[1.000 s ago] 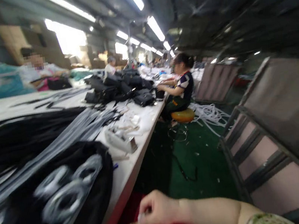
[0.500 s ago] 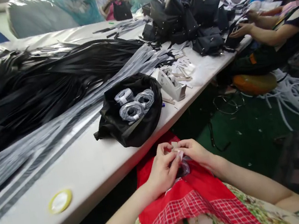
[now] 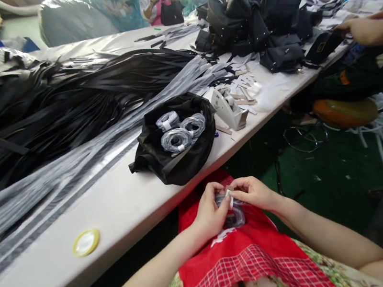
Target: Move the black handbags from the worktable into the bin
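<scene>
Over my lap, both hands are closed on a small coil of grey, plastic-wrapped strip [image 3: 235, 219]. My left hand [image 3: 208, 213] grips the coil's left side, thumb pressed against a small white and tan piece [image 3: 229, 196] that looks like tape or paper. From the right, my right hand [image 3: 255, 193] pinches the same spot with thumb and fingertips. The coil's upper part is partly hidden by my fingers. In front of me on the table, an open black bag [image 3: 149, 152] holds similar coils [image 3: 176, 140] banded in white.
A tape dispenser [image 3: 229, 112] stands right of the bag. A yellow-rimmed tape roll [image 3: 86, 242] lies on the white table [image 3: 119, 193]. Long black strips [image 3: 71, 97] spread across the left. Black handbags [image 3: 248, 18] are piled at the back right. Co-workers handle bags across the table and at right.
The view has shifted, so the table things appear farther right. My hands have turned slightly, and more of the coil shows below them. The co-worker's hands at right have moved with a black bag.
</scene>
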A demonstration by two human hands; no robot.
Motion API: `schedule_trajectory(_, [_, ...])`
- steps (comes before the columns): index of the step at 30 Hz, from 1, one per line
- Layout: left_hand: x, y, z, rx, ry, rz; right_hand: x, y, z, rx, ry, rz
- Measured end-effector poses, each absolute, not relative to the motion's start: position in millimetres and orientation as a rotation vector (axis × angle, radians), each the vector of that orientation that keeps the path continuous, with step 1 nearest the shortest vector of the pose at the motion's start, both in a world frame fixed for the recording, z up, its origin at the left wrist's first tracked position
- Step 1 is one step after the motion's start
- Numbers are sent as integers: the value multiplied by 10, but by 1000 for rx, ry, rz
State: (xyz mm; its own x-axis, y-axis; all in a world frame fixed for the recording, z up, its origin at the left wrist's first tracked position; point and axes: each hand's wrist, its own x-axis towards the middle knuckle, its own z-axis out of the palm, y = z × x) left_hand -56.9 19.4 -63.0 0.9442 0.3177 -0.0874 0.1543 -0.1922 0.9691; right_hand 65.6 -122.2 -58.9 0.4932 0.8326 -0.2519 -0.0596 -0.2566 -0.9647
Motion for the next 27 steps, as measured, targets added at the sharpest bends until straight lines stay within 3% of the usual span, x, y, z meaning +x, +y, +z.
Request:
schedule_trajectory(11, [-625, 230, -574, 1746, 281, 83, 747, -1158, -458, -1719, -842, 999])
schedule_trajectory(19, [-539, 401, -590, 1608, 105, -227, 667, -1209, -309, -2039, -1524, 491])
schedule_trajectory(27, [-260, 433, -535, 1002, 290, -124, 720, -1378, -299, -1956, -1711, 239])
